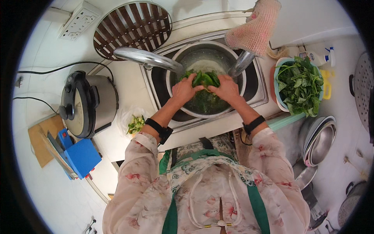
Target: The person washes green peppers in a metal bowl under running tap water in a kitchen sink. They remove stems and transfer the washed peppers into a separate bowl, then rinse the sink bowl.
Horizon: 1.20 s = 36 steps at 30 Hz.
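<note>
Both hands are at work in a large round metal basin [206, 116] of water, which sits over the sink [157, 79]. Between them is a clump of glossy green vegetables [206, 79], partly hidden by the fingers. My left hand [185, 88] grips its left side, thumb pointing inward. From the other side my right hand [225, 88] holds the clump, and the two thumbs nearly meet. More greens [204, 101] show dimly under the water. Two metal spouts, a left one [149, 57] and a right one [242, 63], reach over the basin's rim.
Pink mesh cloth [254, 29] wraps the right spout. A light-blue basin [279, 95] heaped with leafy greens [301, 84] stands at right. Left are an electric pressure cooker [100, 99], a plastic bag [124, 117] with vegetable scraps [136, 124], and a blue holder [83, 158].
</note>
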{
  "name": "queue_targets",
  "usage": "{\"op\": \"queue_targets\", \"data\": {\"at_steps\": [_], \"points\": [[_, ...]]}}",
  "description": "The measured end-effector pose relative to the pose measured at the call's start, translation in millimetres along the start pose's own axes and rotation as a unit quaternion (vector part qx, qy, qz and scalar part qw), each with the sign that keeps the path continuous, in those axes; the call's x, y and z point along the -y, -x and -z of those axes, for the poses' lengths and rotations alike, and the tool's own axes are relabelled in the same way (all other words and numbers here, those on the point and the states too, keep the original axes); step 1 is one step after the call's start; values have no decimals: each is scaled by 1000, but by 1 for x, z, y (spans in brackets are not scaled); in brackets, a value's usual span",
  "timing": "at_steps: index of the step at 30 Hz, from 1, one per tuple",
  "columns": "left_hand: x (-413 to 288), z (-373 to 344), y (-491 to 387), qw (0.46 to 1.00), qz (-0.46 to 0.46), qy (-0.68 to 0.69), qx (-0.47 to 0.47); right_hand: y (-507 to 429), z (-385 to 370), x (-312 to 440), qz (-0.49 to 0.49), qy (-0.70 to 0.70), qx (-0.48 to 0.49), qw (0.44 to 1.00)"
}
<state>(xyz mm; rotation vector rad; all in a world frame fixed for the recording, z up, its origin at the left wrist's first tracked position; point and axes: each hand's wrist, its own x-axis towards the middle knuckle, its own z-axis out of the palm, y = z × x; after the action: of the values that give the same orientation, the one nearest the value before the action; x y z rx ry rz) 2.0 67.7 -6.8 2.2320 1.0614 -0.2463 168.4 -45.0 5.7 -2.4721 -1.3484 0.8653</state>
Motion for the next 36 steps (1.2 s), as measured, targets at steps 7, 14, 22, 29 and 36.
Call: {"op": "queue_targets", "data": {"at_steps": [7, 14, 22, 29, 36], "points": [[4, 4, -43, 988, 103, 90, 71, -41, -39, -39, -71, -44, 119, 989], [-13, 2, -51, 833, 75, 527, 149, -42, -50, -5, -42, -229, 28, 972], [-61, 35, -22, 912, 91, 397, 50, 4, 24, 38, -64, -257, 55, 963], [-50, 36, -13, 951, 9, 308, 18, 20, 42, 52, -50, -195, -15, 979], [-52, 40, 9, 864, 119, 485, 63, 28, 34, 78, -9, -159, -23, 987]]}}
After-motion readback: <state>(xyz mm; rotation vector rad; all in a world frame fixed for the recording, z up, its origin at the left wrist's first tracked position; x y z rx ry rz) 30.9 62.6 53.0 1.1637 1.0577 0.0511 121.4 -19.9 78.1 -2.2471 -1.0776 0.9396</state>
